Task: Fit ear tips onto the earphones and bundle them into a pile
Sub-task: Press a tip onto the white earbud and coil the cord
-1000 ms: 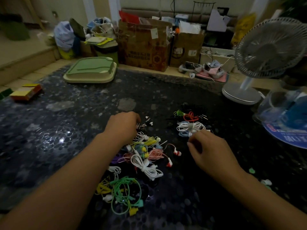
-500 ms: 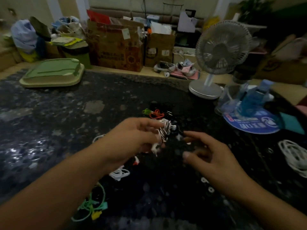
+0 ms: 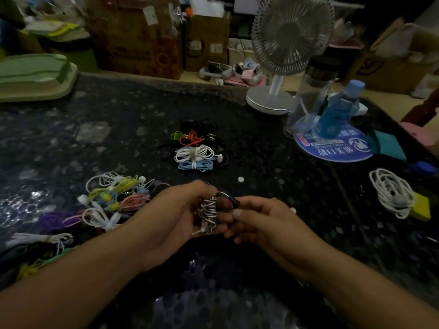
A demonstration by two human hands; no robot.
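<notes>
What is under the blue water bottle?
The blue water bottle stands on a round blue mat with white writing, on the dark table. The mat's middle is covered by the bottle and a clear cup.

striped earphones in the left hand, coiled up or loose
Coiled: the striped earphones sit as a tight wound bundle in the left hand.

One black-and-white striped earphone bundle [image 3: 208, 213], coiled, sits upright above the table. Loose white ear tip [image 3: 241, 179] lies beyond it, near finished pile [image 3: 194, 150].
</notes>
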